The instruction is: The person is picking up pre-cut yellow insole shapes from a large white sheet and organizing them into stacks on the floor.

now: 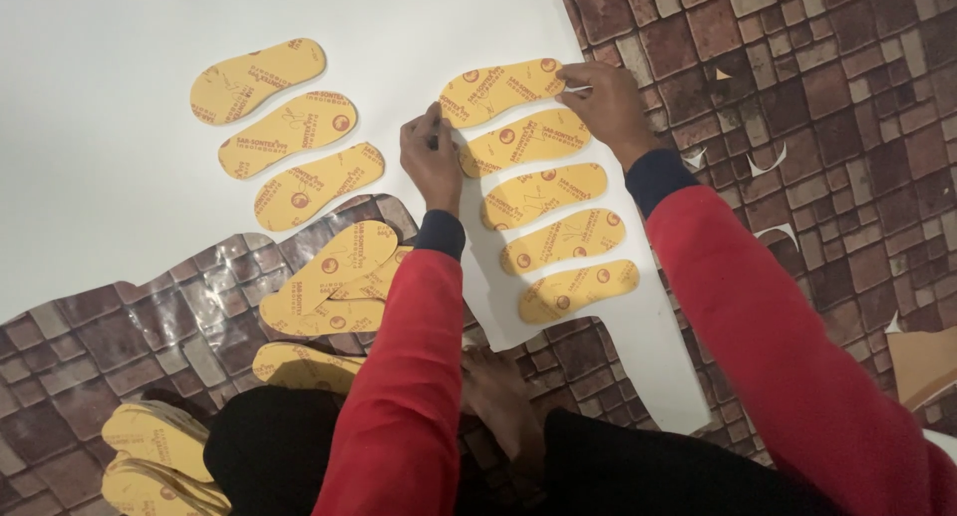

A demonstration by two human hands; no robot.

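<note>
nearest of all, stacks of yellow insoles are seen at the lower left edge, beside the dark-clothed lap, and a loose pile of insoles lies overlapped just beyond, half on the brick-patterned floor and half on the white sheet. these could be nudged by a knee or a red sleeve and slid out of order.

further out, a column of five insoles is laid on the sheet, close together but apart. the top insole is pinned at its right end by the fingertips of the right hand, which are curled narrowly on it. the left hand is closed around what looks like a small pen or marker, too hidden to be sure, with its tip at the left edge of the top insole and the second insole. if pressure from the right hand is eased, the insole may be shifted and any line at its edge spoiled; the neighbouring insole could be dragged by the wrist.

farthest, three more insoles lie untouched at the upper left, well apart from both hands, and a slip of the thin sheet itself would disturb them too.
</note>
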